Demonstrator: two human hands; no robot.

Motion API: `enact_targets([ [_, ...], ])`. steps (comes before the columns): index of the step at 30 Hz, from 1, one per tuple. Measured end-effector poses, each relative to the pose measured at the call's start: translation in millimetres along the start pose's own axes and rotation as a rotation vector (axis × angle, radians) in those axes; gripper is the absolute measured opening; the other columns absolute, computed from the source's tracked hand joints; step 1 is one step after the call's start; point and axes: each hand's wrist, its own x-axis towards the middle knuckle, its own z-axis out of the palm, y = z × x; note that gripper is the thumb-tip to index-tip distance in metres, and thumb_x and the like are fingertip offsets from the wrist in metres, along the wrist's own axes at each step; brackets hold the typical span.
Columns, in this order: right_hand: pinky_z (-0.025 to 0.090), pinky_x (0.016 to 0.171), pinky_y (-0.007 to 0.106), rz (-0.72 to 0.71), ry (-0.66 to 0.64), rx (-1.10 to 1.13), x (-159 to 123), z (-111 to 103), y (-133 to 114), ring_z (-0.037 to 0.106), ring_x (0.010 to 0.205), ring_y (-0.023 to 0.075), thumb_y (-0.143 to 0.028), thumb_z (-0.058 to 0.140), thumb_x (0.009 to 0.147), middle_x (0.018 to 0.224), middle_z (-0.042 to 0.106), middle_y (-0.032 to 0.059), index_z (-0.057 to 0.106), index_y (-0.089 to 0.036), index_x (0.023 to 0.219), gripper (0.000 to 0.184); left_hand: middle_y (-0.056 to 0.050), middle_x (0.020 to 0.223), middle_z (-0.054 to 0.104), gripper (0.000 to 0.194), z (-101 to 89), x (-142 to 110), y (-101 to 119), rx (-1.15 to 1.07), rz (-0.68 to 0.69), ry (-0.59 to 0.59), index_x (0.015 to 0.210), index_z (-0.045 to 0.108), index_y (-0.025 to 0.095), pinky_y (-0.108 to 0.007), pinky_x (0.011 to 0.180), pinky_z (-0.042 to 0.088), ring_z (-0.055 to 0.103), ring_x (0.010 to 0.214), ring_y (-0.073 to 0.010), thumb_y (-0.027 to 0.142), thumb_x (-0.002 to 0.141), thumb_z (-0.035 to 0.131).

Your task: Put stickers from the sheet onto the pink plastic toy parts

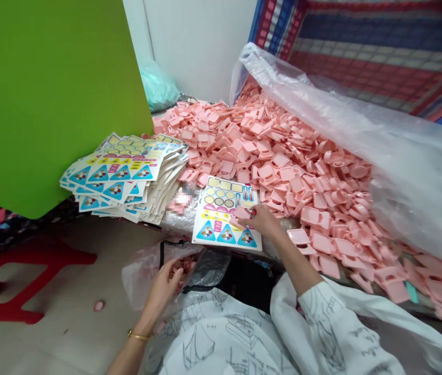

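Note:
My right hand (262, 221) pinches a small pink plastic piece (242, 213) just over a printed sticker sheet (215, 195). That sheet lies on the near edge of the work surface and bears yellow shapes, pink fans and blue triangles. Lower down, my left hand (166, 281) is over a clear plastic bag (138, 273) in front of my lap. Its fingers are loosely curled and apart, beside pink pieces in the bag, and their tips are partly hidden. A large heap of pink plastic pieces (240, 140) spreads behind and right of the sheet.
A thick stack of sticker sheets (123, 166) stands left of the single sheet. A green panel (49, 94) rises at the left, above a red stool (29, 276). Clear plastic sheeting (346, 130) and a striped woven bag (361, 47) border the heap. One pink piece (98, 305) lies on the floor.

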Motion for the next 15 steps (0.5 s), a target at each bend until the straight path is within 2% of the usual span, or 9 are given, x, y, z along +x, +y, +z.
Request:
enact_targets([
  [2,0.036,0.061,0.027,0.032,-0.041,0.031,5,1,2,0.057,0.079,0.0196,-0.059,0.081,0.056,0.094,0.062,0.0056,0.061,-0.019,0.094,0.059,-0.010,0.097,0.072,0.047,2.0,-5,23,-0.070,0.002,-0.089,0.102,0.065,0.018,-0.040,0.081,0.054,0.068,0.089,-0.0277,0.057,0.076,0.057],
  [4,0.036,0.059,0.027,0.053,-0.051,0.120,8,3,3,0.056,0.074,0.0183,-0.056,0.081,0.055,0.086,0.061,0.0022,0.056,-0.020,0.093,0.058,-0.006,0.088,0.071,0.044,7.9,-6,43,-0.137,0.010,-0.065,0.100,0.064,0.019,-0.036,0.075,0.054,0.068,0.082,-0.0240,0.057,0.079,0.057],
  [7,0.040,0.060,0.027,0.056,0.005,0.431,6,6,9,0.056,0.072,0.0169,-0.054,0.074,0.061,0.081,0.061,-0.0003,0.054,-0.021,0.093,0.050,-0.004,0.088,0.065,0.044,24.5,0,68,-0.093,0.135,0.159,0.103,0.059,0.020,-0.036,0.077,0.053,0.065,0.084,-0.0232,0.055,0.077,0.064],
  [10,0.045,0.061,0.027,0.038,0.056,0.725,-3,7,20,0.057,0.072,0.0165,-0.057,0.064,0.069,0.079,0.063,0.0003,0.057,-0.020,0.088,0.043,-0.008,0.101,0.062,0.047,44.0,15,90,0.125,0.382,0.388,0.110,0.057,0.019,-0.044,0.089,0.048,0.060,0.097,-0.0278,0.051,0.078,0.069],
  [12,0.046,0.058,0.027,0.042,0.086,0.771,-10,5,30,0.057,0.070,0.0168,-0.061,0.060,0.072,0.074,0.062,0.0001,0.059,-0.019,0.085,0.044,-0.013,0.111,0.061,0.049,54.5,29,104,0.252,0.522,0.427,0.117,0.055,0.017,-0.048,0.095,0.044,0.056,0.106,-0.0308,0.045,0.080,0.070],
  [15,0.044,0.055,0.027,0.071,0.111,0.608,-17,2,44,0.055,0.066,0.0170,-0.060,0.051,0.080,0.067,0.058,-0.0005,0.060,-0.018,0.081,0.043,-0.016,0.117,0.060,0.054,63.5,51,119,0.382,0.571,0.368,0.126,0.052,0.015,-0.048,0.097,0.042,0.054,0.110,-0.0327,0.037,0.081,0.071],
])
